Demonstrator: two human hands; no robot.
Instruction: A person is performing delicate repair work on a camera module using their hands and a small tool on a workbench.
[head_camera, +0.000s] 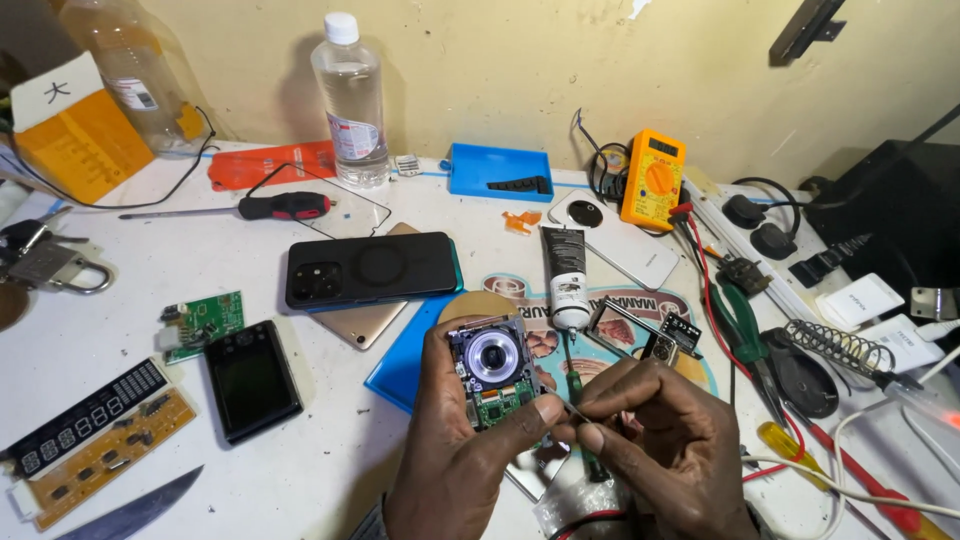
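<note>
My left hand (455, 450) grips a small opened camera module (492, 368) with a round silver lens ring and a bare green circuit board at its lower end. My right hand (660, 450) pinches a thin metal tool (572, 408), perhaps tweezers, whose tip touches the module's lower right corner beside my left thumb. Both hands hover over a blue mat (400, 360) and a printed sheet (625, 300) near the table's front edge.
Black phone (370, 268), dark small screen unit (252, 378), green board (203, 323), display board (95, 425), knife blade (130, 515), red-handled screwdriver (280, 206), clear bottle (350, 100), blue tray (498, 170), orange multimeter (652, 178), black glue tube (567, 275), soldering iron stand (835, 345), pliers (745, 335), padlock (55, 265).
</note>
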